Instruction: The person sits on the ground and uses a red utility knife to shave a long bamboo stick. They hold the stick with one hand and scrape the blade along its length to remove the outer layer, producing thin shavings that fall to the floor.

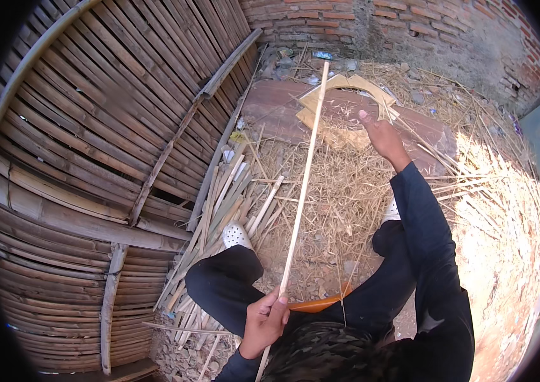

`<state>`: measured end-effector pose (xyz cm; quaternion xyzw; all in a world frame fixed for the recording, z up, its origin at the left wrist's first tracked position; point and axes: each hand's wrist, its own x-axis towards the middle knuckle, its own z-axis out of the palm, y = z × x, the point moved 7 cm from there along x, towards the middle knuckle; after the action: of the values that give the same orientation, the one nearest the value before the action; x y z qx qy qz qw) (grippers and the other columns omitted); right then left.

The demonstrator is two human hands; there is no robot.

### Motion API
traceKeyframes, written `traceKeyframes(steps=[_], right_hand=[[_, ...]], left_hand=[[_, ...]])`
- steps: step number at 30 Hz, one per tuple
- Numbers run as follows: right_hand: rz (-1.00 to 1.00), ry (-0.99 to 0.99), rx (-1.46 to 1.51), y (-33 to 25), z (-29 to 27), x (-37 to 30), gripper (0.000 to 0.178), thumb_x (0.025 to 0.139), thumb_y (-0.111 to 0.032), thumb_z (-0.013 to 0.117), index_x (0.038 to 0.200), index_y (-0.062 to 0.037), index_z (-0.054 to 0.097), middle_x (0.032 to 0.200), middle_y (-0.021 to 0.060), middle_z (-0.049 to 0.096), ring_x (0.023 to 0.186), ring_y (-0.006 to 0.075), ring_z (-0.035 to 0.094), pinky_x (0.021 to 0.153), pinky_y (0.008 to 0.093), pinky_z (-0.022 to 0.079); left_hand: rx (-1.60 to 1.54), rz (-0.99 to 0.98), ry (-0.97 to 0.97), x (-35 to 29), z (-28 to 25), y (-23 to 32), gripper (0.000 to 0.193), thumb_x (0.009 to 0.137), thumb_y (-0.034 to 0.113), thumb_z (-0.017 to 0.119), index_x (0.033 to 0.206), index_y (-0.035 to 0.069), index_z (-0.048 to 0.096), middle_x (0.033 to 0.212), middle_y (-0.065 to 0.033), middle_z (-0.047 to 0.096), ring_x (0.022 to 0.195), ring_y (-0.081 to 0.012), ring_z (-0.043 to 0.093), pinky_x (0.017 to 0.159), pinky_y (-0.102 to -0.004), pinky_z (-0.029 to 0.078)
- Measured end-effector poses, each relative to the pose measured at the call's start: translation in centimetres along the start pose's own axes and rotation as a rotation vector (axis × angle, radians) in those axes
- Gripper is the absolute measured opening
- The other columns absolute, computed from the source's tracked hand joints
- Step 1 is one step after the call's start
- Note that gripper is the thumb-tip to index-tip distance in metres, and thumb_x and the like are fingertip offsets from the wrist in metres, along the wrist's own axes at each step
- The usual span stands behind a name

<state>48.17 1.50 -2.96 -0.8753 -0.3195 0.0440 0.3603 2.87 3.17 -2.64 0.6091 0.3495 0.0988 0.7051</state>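
My left hand is closed round the lower part of a long pale bamboo strip. The strip slants up and slightly right from my lap, its far end standing free. Farther out, my right hand is closed with the thumb raised, to the right of the strip and apart from it. Whatever its fingers hold, if anything, I cannot make out. Just beyond that hand lies a tan board with a curved cut-out, resting on a reddish-brown board.
Bamboo shavings cover the ground between my white shoes. Several split bamboo strips lie along the bamboo slat wall at left. A brick wall closes off the back. An orange edge shows at my lap.
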Motion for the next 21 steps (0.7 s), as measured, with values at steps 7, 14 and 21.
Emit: traceKeyframes(steps=[7,14,21], right_hand=[[-0.649,-0.322,0.026,-12.8,6.2,-15.5,0.062,0.083,-0.068,0.055,0.062,-0.0094,0.064,0.052,0.0122,0.056,0.05,0.0322,0.059,0.048,0.0419,0.044],[-0.649,-0.149,0.03,-13.2,5.7,-14.3,0.064,0.076,-0.071,0.06,0.056,-0.0095,0.059,0.048,0.0096,0.054,0.044,0.0297,0.058,0.043,0.0399,0.043],[-0.722,-0.146,-0.008,-13.8,6.9,-13.9,0.063,0.078,-0.07,0.06,0.056,-0.0105,0.06,0.046,0.0091,0.053,0.043,0.029,0.057,0.043,0.038,0.043]], left_hand=[[-0.261,0.029,0.023,4.3,-0.3,0.8,0.034,0.102,0.019,0.046,0.126,-0.002,0.057,0.056,-0.0004,0.051,0.037,-0.0039,0.037,0.038,-0.0176,0.029],[-0.457,-0.041,-0.063,4.9,1.6,1.8,0.036,0.103,0.023,0.042,0.124,-0.005,0.053,0.047,0.0048,0.036,0.035,-0.0039,0.027,0.044,-0.0217,0.029],[-0.504,-0.053,-0.087,5.0,1.4,1.8,0.034,0.105,0.021,0.039,0.124,-0.004,0.054,0.048,0.0045,0.033,0.036,-0.0056,0.027,0.044,-0.0225,0.029]])
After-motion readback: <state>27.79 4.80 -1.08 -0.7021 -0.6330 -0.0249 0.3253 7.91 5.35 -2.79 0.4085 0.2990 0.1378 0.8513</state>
